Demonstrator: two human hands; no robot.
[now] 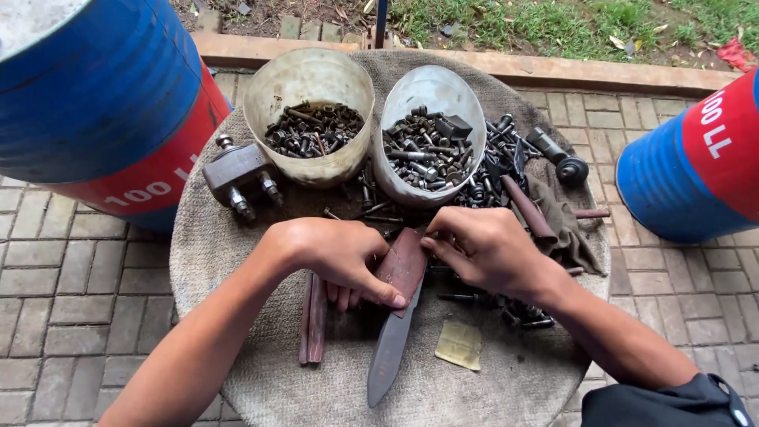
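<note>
While our left hand (pixel 336 257) and right hand (pixel 482 249) grip the knife (pixel 399 308) mid-frame, we judge handle-fitting underway, needing steady alignment.

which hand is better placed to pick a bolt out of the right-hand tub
Probably the right hand. It sits just below the right tub of bolts, pinching only the knife handle's top edge, while the left hand grips that handle.

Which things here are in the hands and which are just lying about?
In hand: knife, held by left hand and right hand.
Lying about: two tubs of bolts, wooden strips, metal block, rag, blue drums.
</note>
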